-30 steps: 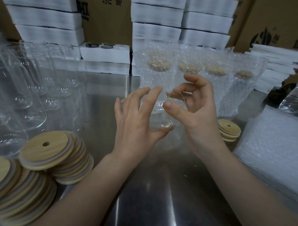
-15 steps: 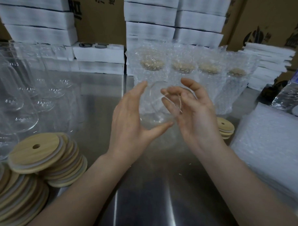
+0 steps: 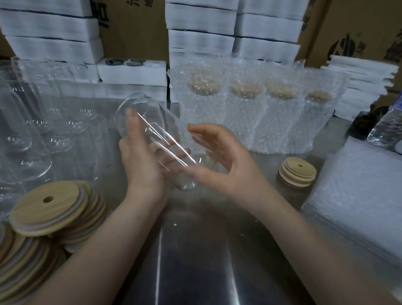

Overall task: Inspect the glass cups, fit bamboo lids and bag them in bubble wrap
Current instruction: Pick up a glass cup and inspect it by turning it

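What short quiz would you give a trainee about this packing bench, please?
1. True or false: the glass cup held between the left hand and right hand already wears a bamboo lid.
2. How many bubble-wrapped cups stand at the back? A two, B four, C seven.
3. Fill in: the small lid stack lies on the right hand's ___ side.
Key: 1 false; 2 B; 3 right.

The glass cup (image 3: 154, 137) has tipped to a slant, rim up-left, with the left hand (image 3: 142, 166) flat along it
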{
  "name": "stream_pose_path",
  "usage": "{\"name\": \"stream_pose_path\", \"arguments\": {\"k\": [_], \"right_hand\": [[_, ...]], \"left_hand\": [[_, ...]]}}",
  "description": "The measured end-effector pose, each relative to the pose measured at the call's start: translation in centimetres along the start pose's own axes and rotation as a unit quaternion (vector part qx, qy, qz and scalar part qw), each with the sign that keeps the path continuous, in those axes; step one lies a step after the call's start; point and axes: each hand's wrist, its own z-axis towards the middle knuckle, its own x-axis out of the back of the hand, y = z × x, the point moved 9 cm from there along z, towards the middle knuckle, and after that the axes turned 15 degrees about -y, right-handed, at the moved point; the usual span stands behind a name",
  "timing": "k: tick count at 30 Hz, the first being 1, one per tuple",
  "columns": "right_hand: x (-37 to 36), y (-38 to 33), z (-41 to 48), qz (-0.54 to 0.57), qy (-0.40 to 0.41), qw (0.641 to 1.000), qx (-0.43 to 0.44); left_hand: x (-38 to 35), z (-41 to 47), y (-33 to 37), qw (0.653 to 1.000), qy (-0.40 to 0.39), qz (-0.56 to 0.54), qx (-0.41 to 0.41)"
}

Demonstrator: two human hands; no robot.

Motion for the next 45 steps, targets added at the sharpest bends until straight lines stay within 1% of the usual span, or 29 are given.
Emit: {"name": "stream_pose_path", "arguments": {"k": [2, 4, 8, 10, 13, 15, 18, 21, 25, 27, 31, 34, 37, 41, 45], "right_hand": [[-0.9, 0.3, 0.0, -0.084, -0.041, 0.996, -0.007], [-1.2, 0.5, 0.1, -0.145, -0.048, 0.988, -0.004], [-1.1, 0.2, 0.0, -0.216, -0.013, 0.976, 0.017], [-0.8, 0.2, -0.1, -0.229, 0.01, 0.973, 0.015], [-0.2, 0.6, -0.1, -0.197, 0.045, 0.979, 0.004], [0.2, 0.7, -0.1, -0.165, 0.07, 0.984, 0.012], [0.6, 0.9, -0.4, -0.116, 0.104, 0.988, 0.009], [1.0, 1.1, -0.6, -0.073, 0.131, 0.989, 0.0], [1.7, 1.3, -0.7, 0.006, 0.144, 0.99, 0.002], [1.8, 1.3, -0.7, 0.045, 0.145, 0.988, 0.009], [1.2, 1.5, -0.4, 0.092, 0.118, 0.989, 0.011], [0.7, 1.8, 0.0, 0.125, 0.083, 0.989, 0.006], [0.1, 2.1, 0.3, 0.156, 0.035, 0.987, 0.011], [-0.6, 2.2, 0.5, 0.205, -0.023, 0.978, 0.017], [-0.5, 2.1, 0.7, 0.205, -0.048, 0.977, 0.01]], "left_hand": [[0.3, 0.0, -0.6, 0.998, 0.004, -0.047, 0.04], [0.2, -0.1, -0.9, 0.995, -0.007, -0.075, 0.065], [-0.4, -0.5, -1.8, 0.989, -0.018, -0.107, 0.099], [-0.6, -0.5, -1.8, 0.989, -0.017, -0.11, 0.099], [-1.1, -0.3, -1.7, 0.991, -0.034, -0.103, 0.078], [-1.5, -0.5, -2.1, 0.992, -0.049, -0.081, 0.087], [-2.6, -0.7, -2.7, 0.987, -0.097, -0.043, 0.121], [-3.2, -0.8, -2.6, 0.984, -0.14, -0.018, 0.109], [-3.7, -0.5, -2.6, 0.978, -0.181, -0.024, 0.103], [-3.6, -0.5, -2.7, 0.978, -0.173, -0.03, 0.112], [-3.0, -0.5, -2.8, 0.982, -0.145, -0.047, 0.112], [-2.8, -0.2, -2.2, 0.984, -0.148, -0.038, 0.091], [-2.4, -0.2, -2.2, 0.983, -0.146, -0.043, 0.107], [-2.1, -0.4, -2.6, 0.977, -0.13, -0.104, 0.134], [-2.4, -0.7, -2.7, 0.967, -0.126, -0.16, 0.153]]}}
